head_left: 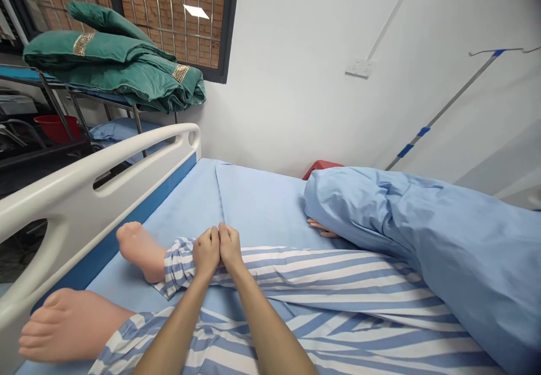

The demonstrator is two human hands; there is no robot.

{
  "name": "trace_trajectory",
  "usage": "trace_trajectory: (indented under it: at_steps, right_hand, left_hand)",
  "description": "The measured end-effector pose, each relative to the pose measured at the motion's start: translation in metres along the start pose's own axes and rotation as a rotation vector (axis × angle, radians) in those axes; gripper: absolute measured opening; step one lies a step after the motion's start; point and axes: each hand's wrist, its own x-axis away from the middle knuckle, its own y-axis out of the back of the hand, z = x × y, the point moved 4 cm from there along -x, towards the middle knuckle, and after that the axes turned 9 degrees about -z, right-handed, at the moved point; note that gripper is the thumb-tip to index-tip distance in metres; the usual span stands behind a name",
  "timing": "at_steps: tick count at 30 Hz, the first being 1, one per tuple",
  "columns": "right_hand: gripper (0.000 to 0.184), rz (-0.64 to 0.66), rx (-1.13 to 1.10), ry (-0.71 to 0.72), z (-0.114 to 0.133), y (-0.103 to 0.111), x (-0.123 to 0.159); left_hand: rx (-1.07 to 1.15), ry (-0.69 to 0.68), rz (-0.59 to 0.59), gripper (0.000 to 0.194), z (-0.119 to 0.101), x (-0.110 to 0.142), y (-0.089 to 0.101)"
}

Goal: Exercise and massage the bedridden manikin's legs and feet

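Observation:
My left hand (206,252) and my right hand (230,245) sit side by side, knuckles touching, with the fingers curled down onto the blue-and-white striped trouser leg (321,285) of a mannequin lying on a hospital bed. Both hands seem to pinch the cloth near its cuff. The bare mannequin foot (141,251) pokes out just left of my hands, and a second mannequin foot (70,324) lies nearer me at the lower left. A light blue quilt (401,234) covers the body on the right, with a mannequin hand (321,227) showing under its edge.
A white bed rail (84,195) runs along the left side above the blue sheet (257,206). Beyond it, green quilts (114,59) lie on a metal rack, above a blue pillow (122,133) and a red basin (57,127). A metal pole (448,105) leans against the wall on the right.

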Motion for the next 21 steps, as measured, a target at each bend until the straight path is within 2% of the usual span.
trace_trajectory:
  at_steps: [3,5,8,11,15,18,21]
  right_hand:
    - [0.036,-0.018,0.098,-0.001,0.004,0.001,0.0]
    - [0.035,0.013,0.276,0.042,0.015,0.006,0.001]
    - [0.034,0.108,0.604,0.23,0.036,0.017,0.004]
    - [0.034,0.15,0.764,0.345,0.04,0.03,0.008]
    - [0.037,0.092,0.758,0.277,0.019,0.04,0.007]
    - [0.04,0.05,0.632,0.242,0.01,0.041,0.003]
    - [0.04,0.02,0.462,0.198,0.009,0.044,-0.002]
  left_hand:
    - [-0.097,-0.025,0.009,0.04,0.008,0.004,-0.002]
    - [-0.115,-0.057,0.035,0.04,0.009,0.003,-0.002]
    - [-0.18,-0.1,0.068,0.036,0.008,0.004,-0.005]
    - [-0.257,-0.118,0.063,0.037,0.007,0.007,-0.007]
    - [-0.27,-0.126,0.04,0.039,0.005,0.009,-0.007]
    - [-0.246,-0.094,0.078,0.037,-0.001,0.005,-0.009]
    - [-0.109,-0.062,0.094,0.036,-0.015,0.004,-0.015]
